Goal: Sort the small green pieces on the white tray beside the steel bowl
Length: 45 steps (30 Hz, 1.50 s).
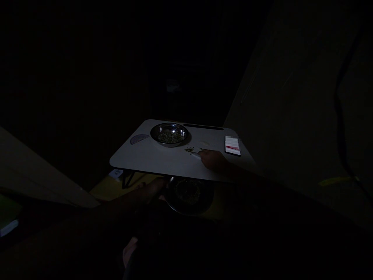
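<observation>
On the white table, my right hand (214, 160) is closed on a thin pale strip (196, 155), whose exact kind the dark hides. The strip's tip lies beside a small scatter of green grains (189, 149). My left hand (154, 187) is closed at the left rim of a wide metal bowl (171, 204) below the table's near edge; more grains lie in it. A shiny steel bowl (154, 140) holding many greenish grains stands on the table, left of the scatter.
The white folding table (151, 161) has dark legs. A clear protractor (139, 139) lies at its left, and a phone (232, 149) with a lit screen at its right. A pale wall (291, 97) rises on the right. The surroundings are very dark.
</observation>
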Each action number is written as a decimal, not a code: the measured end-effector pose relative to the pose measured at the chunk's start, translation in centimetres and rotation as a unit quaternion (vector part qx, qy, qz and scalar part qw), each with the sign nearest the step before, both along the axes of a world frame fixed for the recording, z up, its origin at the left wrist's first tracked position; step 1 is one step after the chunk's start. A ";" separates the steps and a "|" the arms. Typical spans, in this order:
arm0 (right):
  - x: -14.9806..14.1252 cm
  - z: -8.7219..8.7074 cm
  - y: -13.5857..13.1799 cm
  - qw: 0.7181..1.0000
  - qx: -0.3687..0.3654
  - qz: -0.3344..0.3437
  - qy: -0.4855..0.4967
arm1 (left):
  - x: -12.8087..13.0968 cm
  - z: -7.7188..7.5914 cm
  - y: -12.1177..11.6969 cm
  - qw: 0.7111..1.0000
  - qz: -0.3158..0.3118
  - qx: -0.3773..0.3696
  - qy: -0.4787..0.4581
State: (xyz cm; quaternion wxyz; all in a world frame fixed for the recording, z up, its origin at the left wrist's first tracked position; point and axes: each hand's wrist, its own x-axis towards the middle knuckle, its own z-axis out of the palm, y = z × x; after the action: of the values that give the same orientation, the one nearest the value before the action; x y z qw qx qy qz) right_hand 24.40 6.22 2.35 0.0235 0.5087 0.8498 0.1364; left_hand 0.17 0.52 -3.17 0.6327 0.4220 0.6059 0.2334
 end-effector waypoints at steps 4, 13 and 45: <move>0.3 -0.2 -0.3 1.000 -0.005 0.002 0.001 | 0.3 0.4 0.0 1.000 -0.011 -0.006 -0.027; 0.4 -0.5 -0.4 1.000 0.006 0.022 0.021 | 0.6 1.1 -0.1 0.999 -0.009 -0.020 -0.025; 0.0 -0.1 -0.4 0.998 -0.032 -0.019 0.057 | -0.2 0.2 0.4 0.995 0.020 0.074 0.061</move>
State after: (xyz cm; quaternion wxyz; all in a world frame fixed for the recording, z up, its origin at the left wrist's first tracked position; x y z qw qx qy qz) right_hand 24.38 5.87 2.29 -0.0060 0.5304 0.8441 0.0790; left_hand -0.07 0.96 -2.93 0.5567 0.4693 0.6326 0.2639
